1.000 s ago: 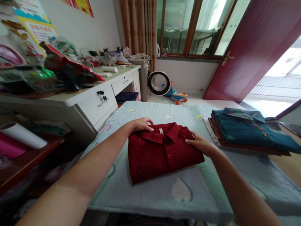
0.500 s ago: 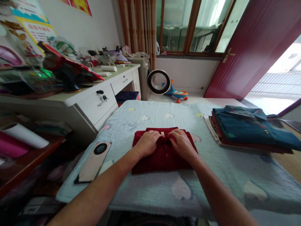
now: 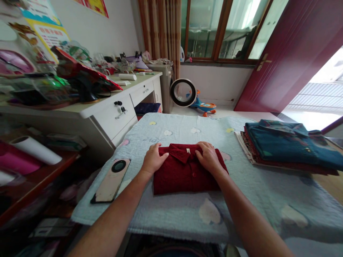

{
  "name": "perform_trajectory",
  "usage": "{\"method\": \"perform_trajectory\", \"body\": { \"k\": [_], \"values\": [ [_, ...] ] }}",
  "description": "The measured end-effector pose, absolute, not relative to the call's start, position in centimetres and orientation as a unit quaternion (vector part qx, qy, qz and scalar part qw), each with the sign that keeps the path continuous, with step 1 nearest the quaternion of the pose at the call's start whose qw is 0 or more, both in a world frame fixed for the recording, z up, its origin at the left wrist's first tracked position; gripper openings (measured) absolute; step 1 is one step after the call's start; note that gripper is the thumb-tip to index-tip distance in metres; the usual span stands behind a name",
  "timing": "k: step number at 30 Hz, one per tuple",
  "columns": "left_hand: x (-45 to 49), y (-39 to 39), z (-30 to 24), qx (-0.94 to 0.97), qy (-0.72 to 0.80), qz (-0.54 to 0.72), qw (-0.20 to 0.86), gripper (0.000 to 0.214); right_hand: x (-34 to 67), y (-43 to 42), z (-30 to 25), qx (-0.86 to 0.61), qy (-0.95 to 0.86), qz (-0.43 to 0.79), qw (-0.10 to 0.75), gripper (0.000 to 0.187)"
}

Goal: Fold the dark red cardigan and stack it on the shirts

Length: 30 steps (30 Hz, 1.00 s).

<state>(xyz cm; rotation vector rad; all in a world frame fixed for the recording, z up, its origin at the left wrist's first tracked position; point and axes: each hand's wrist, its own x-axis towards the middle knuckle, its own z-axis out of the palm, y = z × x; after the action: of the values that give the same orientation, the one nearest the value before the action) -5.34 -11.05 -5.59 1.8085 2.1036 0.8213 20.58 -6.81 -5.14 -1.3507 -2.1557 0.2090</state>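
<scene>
A folded dark red collared shirt (image 3: 184,175) lies on the pale blue quilted cover (image 3: 241,200) of a table in front of me. My left hand (image 3: 152,159) rests on the shirt's left shoulder, thumb on top and fingers curled round its edge. My right hand (image 3: 208,156) lies over the collar's right side, fingers bent and pressed onto the cloth. Both hands touch the shirt at its far end.
A stack of folded clothes with a teal shirt (image 3: 284,146) on top sits at the right. A phone (image 3: 111,180) lies face down at the cover's left edge. A cluttered white desk (image 3: 107,107) stands to the left, and a toy car (image 3: 203,106) on the floor beyond.
My hands have moved apart from the collar's middle toward the shirt's two shoulders. The view has shifted slightly; the shirt stays folded in place.
</scene>
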Motion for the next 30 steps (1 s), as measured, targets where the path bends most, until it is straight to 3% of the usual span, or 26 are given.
{"method": "perform_trajectory", "body": {
  "k": [4,12,23,30],
  "values": [
    [-5.6,-10.9,-5.0,0.601,0.729,0.265,0.190,0.042,19.6,-7.0,-4.4,-0.475,-0.824,0.087,0.296,0.019],
    [-5.2,-9.7,-6.3,0.593,0.664,0.411,0.195,0.030,18.5,-8.3,-5.6,-0.486,-0.829,0.068,0.269,0.016],
    [-6.7,-8.1,-6.3,0.590,0.654,0.358,0.310,0.024,18.9,-6.4,-4.2,-0.501,-0.817,0.091,0.270,0.026],
    [-7.2,-7.3,-5.2,0.627,0.643,0.266,0.350,0.026,17.8,-3.0,-4.8,-0.585,-0.800,0.066,0.117,0.030]
  ]
}}
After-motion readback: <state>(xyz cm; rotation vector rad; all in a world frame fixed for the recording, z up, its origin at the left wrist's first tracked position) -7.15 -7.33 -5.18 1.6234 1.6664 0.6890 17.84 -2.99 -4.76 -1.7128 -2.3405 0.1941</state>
